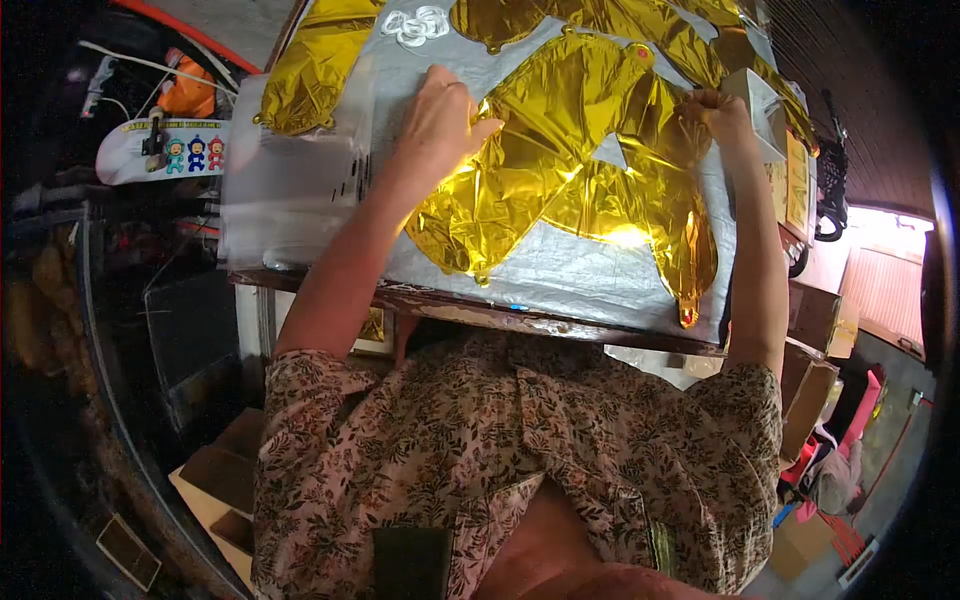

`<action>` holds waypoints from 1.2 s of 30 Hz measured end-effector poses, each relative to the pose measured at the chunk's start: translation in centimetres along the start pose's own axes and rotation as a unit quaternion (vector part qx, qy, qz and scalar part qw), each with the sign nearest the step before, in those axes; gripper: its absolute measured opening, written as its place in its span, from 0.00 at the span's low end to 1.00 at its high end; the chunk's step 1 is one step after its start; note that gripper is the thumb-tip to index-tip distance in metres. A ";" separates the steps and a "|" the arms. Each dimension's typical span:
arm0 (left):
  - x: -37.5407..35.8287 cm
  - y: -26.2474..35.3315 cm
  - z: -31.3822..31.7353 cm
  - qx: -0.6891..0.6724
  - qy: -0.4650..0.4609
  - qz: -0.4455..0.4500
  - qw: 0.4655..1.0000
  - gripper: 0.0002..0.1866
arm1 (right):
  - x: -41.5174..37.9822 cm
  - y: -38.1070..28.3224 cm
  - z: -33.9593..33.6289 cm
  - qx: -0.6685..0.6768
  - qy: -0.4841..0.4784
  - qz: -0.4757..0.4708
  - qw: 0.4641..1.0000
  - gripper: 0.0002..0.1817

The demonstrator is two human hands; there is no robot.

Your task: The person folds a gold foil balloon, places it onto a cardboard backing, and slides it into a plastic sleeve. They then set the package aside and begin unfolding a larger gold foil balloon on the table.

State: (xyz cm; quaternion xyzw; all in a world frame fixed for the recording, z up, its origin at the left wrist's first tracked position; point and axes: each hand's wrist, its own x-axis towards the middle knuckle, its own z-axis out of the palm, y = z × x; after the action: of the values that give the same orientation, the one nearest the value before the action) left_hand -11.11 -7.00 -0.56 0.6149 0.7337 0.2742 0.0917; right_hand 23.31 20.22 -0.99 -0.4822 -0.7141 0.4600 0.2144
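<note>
A flat, uninflated gold foil balloon lies creased on the grey-covered table, its lobes reaching toward the front edge. My left hand rests at the balloon's left edge, thumb stretched out over the foil and apart from the fingers. At the balloon's right side, my right hand pinches the foil between thumb and fingertips. Further gold foil balloons lie flat at the far side, and another gold foil piece is at the far left. A coil of white ribbon sits beyond my left hand.
Clear plastic bags cover the table's left end. A white box stands just right of my right hand. Left of the table is a white skateboard with cartoon figures. Cardboard boxes are at the lower right.
</note>
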 end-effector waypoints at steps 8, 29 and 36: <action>-0.9 0.0 0.4 -0.004 -0.014 0.006 1.000 0.15 | -1.6 -1.3 0.7 -0.034 0.014 0.009 0.999 0.08; -0.9 1.0 -1.1 0.031 0.010 -0.006 0.999 0.18 | 0.0 -2.3 0.3 0.008 -0.043 -0.034 0.998 0.04; 4.0 3.2 2.5 0.027 0.009 0.170 0.985 0.16 | 1.1 -2.3 0.3 -0.081 -0.065 -0.028 0.994 0.07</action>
State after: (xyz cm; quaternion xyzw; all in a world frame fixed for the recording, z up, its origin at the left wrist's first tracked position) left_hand -8.06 -2.17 -0.18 0.7303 0.6266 0.2712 0.0208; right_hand 21.45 20.83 0.74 -0.4471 -0.7745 0.4249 0.1403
